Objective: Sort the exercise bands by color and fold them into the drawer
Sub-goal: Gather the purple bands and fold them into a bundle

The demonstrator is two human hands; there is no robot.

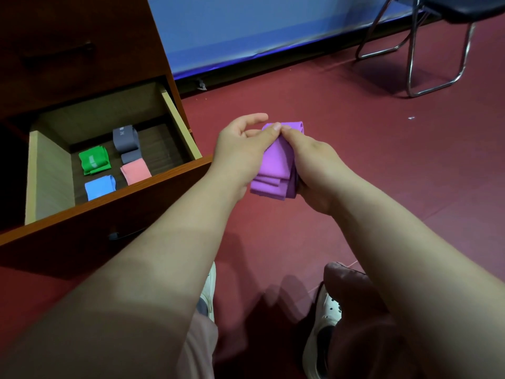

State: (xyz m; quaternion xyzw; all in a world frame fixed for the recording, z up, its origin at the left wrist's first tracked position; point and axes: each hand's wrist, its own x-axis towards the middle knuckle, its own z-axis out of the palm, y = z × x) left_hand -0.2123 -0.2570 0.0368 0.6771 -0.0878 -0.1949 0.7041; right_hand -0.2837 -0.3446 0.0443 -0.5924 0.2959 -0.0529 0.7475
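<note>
A purple exercise band (pixel 276 165), folded into several layers, is held above the red floor between both hands. My left hand (pixel 240 149) pinches its top edge with the thumb. My right hand (pixel 314 165) grips its right side, thumb on top. To the left the wooden drawer (pixel 43 173) stands pulled out. Inside it lie a folded grey band (pixel 126 140), a green band (pixel 94 160), a pink band (pixel 135 170) and a light blue band (pixel 100 186), each apart from the others.
The drawer belongs to a dark wooden cabinet (pixel 82 45) at the left. A metal-legged chair (pixel 437 50) stands at the back right by a blue wall. My shoes (pixel 325 318) and knees are at the bottom of the view.
</note>
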